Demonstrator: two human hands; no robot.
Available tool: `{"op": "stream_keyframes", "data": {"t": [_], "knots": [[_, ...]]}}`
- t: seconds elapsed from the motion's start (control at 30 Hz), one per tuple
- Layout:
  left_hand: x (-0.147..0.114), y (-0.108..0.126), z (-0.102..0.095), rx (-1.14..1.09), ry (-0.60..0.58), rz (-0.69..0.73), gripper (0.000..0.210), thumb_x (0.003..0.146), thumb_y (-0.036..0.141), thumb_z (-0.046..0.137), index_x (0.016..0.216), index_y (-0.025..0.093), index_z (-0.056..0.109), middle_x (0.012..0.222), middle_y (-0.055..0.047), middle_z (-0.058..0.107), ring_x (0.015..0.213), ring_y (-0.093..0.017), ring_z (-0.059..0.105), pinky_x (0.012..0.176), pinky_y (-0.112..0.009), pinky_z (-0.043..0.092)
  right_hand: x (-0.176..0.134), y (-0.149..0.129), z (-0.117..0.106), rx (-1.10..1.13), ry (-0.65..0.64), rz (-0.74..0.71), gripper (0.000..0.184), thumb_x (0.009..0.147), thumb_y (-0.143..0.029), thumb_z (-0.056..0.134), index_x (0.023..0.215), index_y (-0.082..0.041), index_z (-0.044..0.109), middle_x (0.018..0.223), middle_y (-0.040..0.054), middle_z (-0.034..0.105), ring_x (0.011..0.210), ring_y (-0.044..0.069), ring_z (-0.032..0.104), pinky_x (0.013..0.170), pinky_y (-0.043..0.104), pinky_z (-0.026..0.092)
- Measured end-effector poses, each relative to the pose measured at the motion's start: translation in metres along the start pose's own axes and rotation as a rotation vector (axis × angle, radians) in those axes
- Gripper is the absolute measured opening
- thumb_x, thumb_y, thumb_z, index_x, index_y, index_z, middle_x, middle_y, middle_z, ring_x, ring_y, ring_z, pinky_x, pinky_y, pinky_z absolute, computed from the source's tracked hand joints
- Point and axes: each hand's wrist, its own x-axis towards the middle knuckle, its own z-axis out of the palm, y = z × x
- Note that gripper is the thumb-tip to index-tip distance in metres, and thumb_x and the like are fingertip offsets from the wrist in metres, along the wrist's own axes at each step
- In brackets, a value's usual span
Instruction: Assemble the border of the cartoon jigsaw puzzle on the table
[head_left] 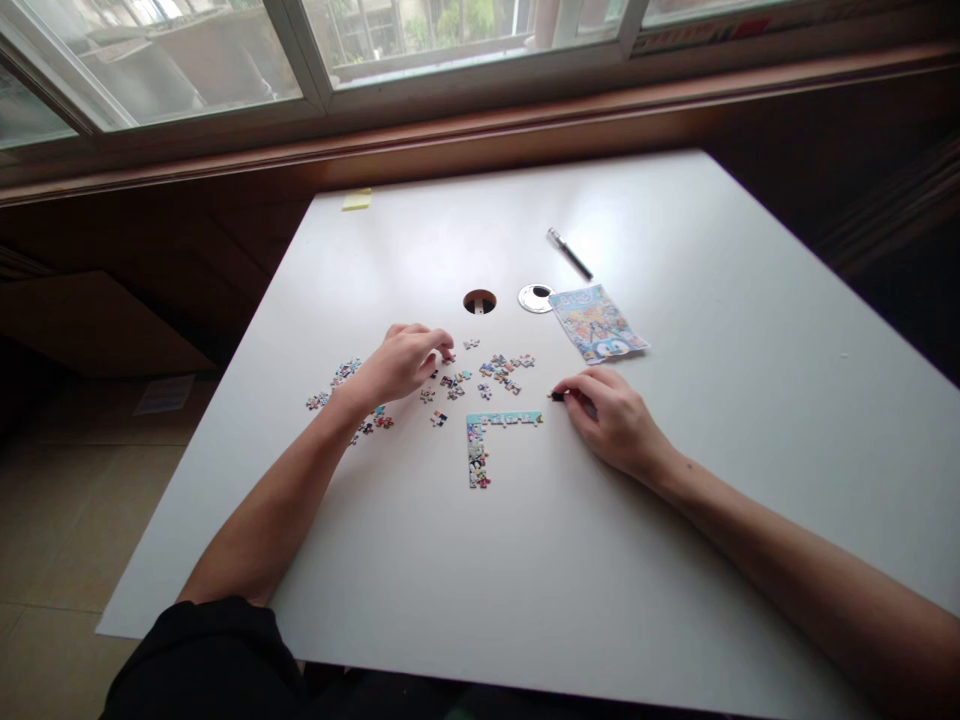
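My left hand (405, 362) is over the loose jigsaw pieces, its fingers curled and the fingertips closed at a small puzzle piece (448, 358). Several loose puzzle pieces (496, 368) lie scattered to its right, and another pile of pieces (346, 370) is partly hidden behind my left hand and wrist. Joined pieces form an L-shaped puzzle corner (477, 455), with a light blue strip along its top. To the right of that strip, my right hand (611, 415) rests on the table, pinching a small dark puzzle piece (557, 396) between thumb and fingers.
A colourful picture sheet (598, 325) lies beyond my right hand, with a dark pen (570, 254) behind it. The white table (525, 580) has a round hole (479, 302) and a loose round cover (535, 298). A yellow sticky note (357, 199) marks the far left corner.
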Motion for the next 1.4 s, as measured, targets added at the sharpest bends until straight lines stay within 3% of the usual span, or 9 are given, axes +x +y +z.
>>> {"op": "stream_keyframes", "data": {"t": [0.33, 0.53, 1.4], "knots": [[-0.0015, -0.0066, 0.0002, 0.078, -0.025, 0.037, 0.007, 0.090, 0.031, 0.060, 0.093, 0.026, 0.065, 0.100, 0.000, 0.072, 0.106, -0.022, 0.058, 0.101, -0.040, 0.030, -0.0005, 0.0004, 0.0002, -0.007, 0.005, -0.012, 0.016, 0.090, -0.013, 0.054, 0.096, -0.022, 0.066, 0.093, 0.0073, 0.065, 0.091, 0.025, 0.060, 0.083, 0.042, 0.052], [-0.0029, -0.0061, -0.0065, 0.077, -0.075, 0.040, 0.009, 0.088, 0.028, 0.061, 0.096, 0.027, 0.065, 0.103, 0.000, 0.072, 0.109, -0.022, 0.057, 0.101, -0.040, 0.028, -0.0006, 0.0005, 0.0006, -0.004, 0.006, -0.006, 0.015, 0.091, -0.013, 0.055, 0.096, -0.022, 0.066, 0.093, 0.0073, 0.065, 0.091, 0.024, 0.060, 0.083, 0.041, 0.052], [-0.0027, -0.0054, -0.0058, 0.068, -0.083, 0.031, 0.010, 0.087, 0.026, 0.059, 0.095, 0.026, 0.065, 0.107, 0.000, 0.072, 0.110, -0.022, 0.058, 0.100, -0.040, 0.028, -0.0006, 0.0006, 0.0006, -0.002, 0.009, -0.003, 0.016, 0.091, -0.012, 0.054, 0.098, -0.021, 0.066, 0.093, 0.0073, 0.064, 0.091, 0.024, 0.059, 0.084, 0.041, 0.051]]}}
